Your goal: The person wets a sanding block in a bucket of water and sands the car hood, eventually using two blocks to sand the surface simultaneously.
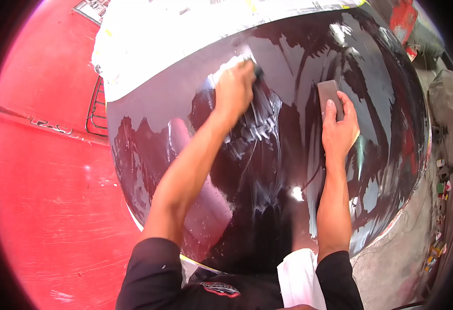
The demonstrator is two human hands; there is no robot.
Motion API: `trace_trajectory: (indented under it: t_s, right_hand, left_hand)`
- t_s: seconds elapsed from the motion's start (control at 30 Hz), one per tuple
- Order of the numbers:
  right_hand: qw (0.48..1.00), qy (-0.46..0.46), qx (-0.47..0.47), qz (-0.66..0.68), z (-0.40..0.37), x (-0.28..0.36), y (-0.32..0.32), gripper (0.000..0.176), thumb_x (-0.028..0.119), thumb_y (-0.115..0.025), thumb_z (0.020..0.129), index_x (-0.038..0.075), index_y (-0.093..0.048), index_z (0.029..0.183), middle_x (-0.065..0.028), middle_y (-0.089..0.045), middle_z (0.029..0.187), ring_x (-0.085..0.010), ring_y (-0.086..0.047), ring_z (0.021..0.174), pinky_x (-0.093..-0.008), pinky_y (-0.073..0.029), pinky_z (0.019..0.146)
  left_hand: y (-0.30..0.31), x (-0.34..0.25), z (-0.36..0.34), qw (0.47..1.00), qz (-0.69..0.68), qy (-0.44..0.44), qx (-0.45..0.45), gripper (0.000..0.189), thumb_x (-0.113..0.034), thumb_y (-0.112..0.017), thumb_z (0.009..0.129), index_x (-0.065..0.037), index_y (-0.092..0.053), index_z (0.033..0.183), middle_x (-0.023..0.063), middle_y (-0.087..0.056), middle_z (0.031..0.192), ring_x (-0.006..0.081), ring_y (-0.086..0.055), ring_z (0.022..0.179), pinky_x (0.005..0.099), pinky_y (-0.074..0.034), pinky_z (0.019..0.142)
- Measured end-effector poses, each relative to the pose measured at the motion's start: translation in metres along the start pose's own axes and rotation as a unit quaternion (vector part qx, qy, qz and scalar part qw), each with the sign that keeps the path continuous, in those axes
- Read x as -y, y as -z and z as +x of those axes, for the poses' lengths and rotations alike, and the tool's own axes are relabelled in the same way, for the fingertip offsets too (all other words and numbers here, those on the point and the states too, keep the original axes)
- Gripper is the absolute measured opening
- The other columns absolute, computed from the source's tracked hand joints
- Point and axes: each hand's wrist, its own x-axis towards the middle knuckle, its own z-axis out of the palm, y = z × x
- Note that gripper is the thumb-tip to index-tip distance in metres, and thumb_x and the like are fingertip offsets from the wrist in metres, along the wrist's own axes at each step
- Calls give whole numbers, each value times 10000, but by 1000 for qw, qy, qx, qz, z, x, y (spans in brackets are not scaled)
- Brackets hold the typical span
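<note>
Head view | right hand [340,135] holds 1 brown rectangular block [328,92]: likely light, stiff; grip sides | left hand [231,92]: cannot tell hold | wet, dark curved panel [303,147]: likely slippery

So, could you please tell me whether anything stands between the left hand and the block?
Nothing visible stands between the left hand and the block; only the wet, streaked dark panel stretches between them. The right hand has its fingers on the block's near part.
</note>
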Motion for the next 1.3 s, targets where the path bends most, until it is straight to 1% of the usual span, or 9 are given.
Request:
trace_trajectory:
  t_s: [0.2, 0.47, 0.73, 0.83, 0.97, 1.1, 1.17, 1.23, 1.3]
  right_hand:
    - [1000, -4, -2, -3, 2, 2, 0, 323, 185, -656, 930, 73, -666, 1234, -117, -693, 1159, -308, -668, 1047, -393, -513, 886]
    - [1000, -6, -6, 9, 3, 2, -1, 313, 175, -662, 927, 68, -670, 1221, -129, -700, 1138, -318, -676, 1023, -396, -520, 876]
    - [973, 92, -47, -204, 4, -26, -14, 309, 257, -697, 887, 134, -702, 1171, -87, -653, 1181, -337, -606, 1069, -471, -511, 875]
    - [951, 108, -120, -263, 1, -26, -14, 275, 330, -694, 887, 140, -742, 1080, -59, -619, 1258, -367, -559, 1124, -512, -481, 895]
    - [997, -33, -66, 11, -64, 35, 37, 226, 254, -643, 947, 44, -706, 1001, -188, -710, 965, -323, -678, 947, -418, -520, 851]
    - [958, -10, 198, 209, -231, 132, 117, 262, 145, -733, 853, 51, -592, 1052, -221, -652, 1222, -328, -654, 1097, -426, -524, 901]
    - [956, 29, 293, 9, -285, 149, 145, 415, 139, -775, 787, 51, -543, 1119, -251, -590, 1310, -415, -593, 1184, -477, -510, 950]
    - [967, -9, 256, 3, -326, 141, 151, 497, 158, -798, 731, -2, -531, 1118, -292, -598, 1255, -446, -586, 1173, -497, -509, 961]
    - [966, -60, 241, -65, -357, 165, 174, 485, 125, -770, 732, -26, -532, 1126, -286, -614, 1192, -427, -610, 1125, -476, -525, 930]
  left_hand:
    - [-6, -5, -49, 967, -71, -230, -84, 279, -59, -655, 854, -44, -691, 1130, 184, -671, 1205, 409, -639, 998, 463, -532, 857]
    - [-7, -21, -8, 998, -38, -40, -19, 288, -79, -599, 887, -48, -675, 1163, 185, -661, 1216, 402, -630, 1010, 461, -517, 876]
    - [1, -76, -169, 969, -143, -180, -90, 402, -23, -774, 770, -57, -698, 1164, 156, -654, 1245, 313, -642, 1095, 397, -523, 930]
    - [36, -79, -199, 918, -389, 39, -61, 367, -21, -700, 908, -39, -611, 1264, 147, -674, 1218, 218, -663, 1036, 311, -544, 827]
    - [89, -63, -236, 682, -677, 276, 11, 694, -19, -698, 909, 31, -263, 1448, 141, -669, 1117, 148, -648, 978, 322, -542, 835]
    - [102, -43, -274, 768, -569, 276, 103, 466, -140, -761, 864, 66, -563, 1232, 123, -658, 1056, 167, -641, 1000, 312, -535, 835]
    - [99, -45, -300, 833, -488, 214, 148, 339, -205, -775, 846, 44, -673, 1051, 137, -655, 998, 205, -645, 948, 335, -529, 819]
    - [106, -54, -330, 909, -378, 71, 161, 316, -223, -788, 832, 24, -685, 1002, 159, -646, 941, 251, -647, 860, 359, -516, 792]
    - [90, -56, -359, 864, -447, 53, 225, 282, -197, -783, 854, 28, -646, 953, 155, -644, 864, 248, -628, 779, 353, -506, 748]
